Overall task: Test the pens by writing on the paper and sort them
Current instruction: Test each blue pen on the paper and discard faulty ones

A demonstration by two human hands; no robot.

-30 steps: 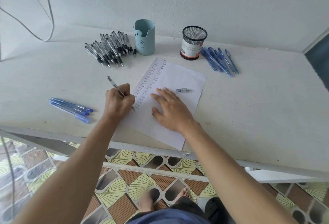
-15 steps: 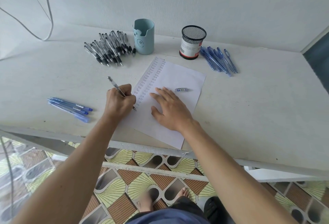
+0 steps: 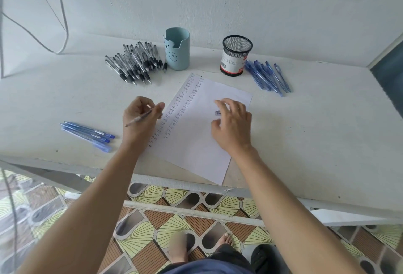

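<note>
A pale wall [image 3: 218,1] with a loose cable [image 3: 63,23] hanging at the left backs a white table [image 3: 316,143]. Patterned floor tiles [image 3: 174,219] show below the table's near edge. A sheet of paper [image 3: 196,143] lies tilted in the middle of the table, with two columns of small handwriting down its left side. Behind it to the left is a pile of black-grip pens [image 3: 135,64], beside a light blue cup [image 3: 177,49]. Further right stands a black mesh cup [image 3: 236,56] with a bunch of blue pens [image 3: 268,77] next to it. A few more blue pens [image 3: 87,134] lie near the left front.

The left hand [image 3: 139,125] is at the paper's left edge, its fingers curled round a pen [image 3: 139,118] whose tip points down to the left, off the sheet. The right hand [image 3: 234,125] is over the right half of the paper, fingers bent above a small pen cap [image 3: 217,112]; whether they hold it cannot be told.

A second ago the left hand was writing at the foot of the columns, and the right hand lay flat on the paper below the cap. The left hand has since lifted and turned the pen away, and the right hand has risen and moved up to the cap.
</note>
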